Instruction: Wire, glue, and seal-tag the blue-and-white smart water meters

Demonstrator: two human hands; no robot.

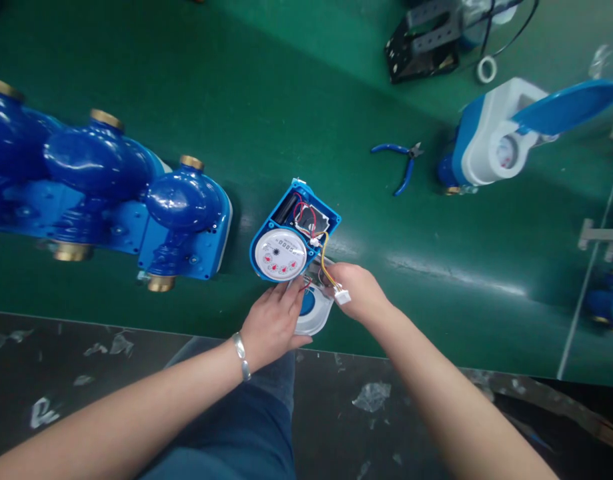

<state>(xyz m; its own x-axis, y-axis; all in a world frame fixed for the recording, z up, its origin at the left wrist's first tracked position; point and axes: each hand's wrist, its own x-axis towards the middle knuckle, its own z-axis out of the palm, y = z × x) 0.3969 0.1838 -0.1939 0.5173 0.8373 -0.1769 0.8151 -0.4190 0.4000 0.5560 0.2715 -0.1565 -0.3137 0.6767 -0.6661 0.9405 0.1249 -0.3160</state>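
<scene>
Opened blue plastic water-meter housing with round white dial face: lies near the middle of the green surface, close to its near edge, lid side up and electronics bay exposed at the far end.

Contents: black circuit parts and thin red, yellow and white wires trailing toward the near right, ending in a small white plug connector.

Companion part: white plastic cover with blue round centre, just beside the housing on its near side.

Hands: left hand rests on the white cover, fingers spread flat over it, grip loose rather than closed. Right hand pinches the wire bundle close to the connector, grip narrow.

Handling, as judged: shell light and stiff, smooth and possibly slippery; wires soft, thin, easily strained at solder points. Best held by the shell's side walls; leads by the connector body, not the strands.

Nearby: row of glossy blue meter bodies with brass fittings at left; blue-handled cutters far right; assembled blue-and-white meter with raised lid beyond them.
</scene>
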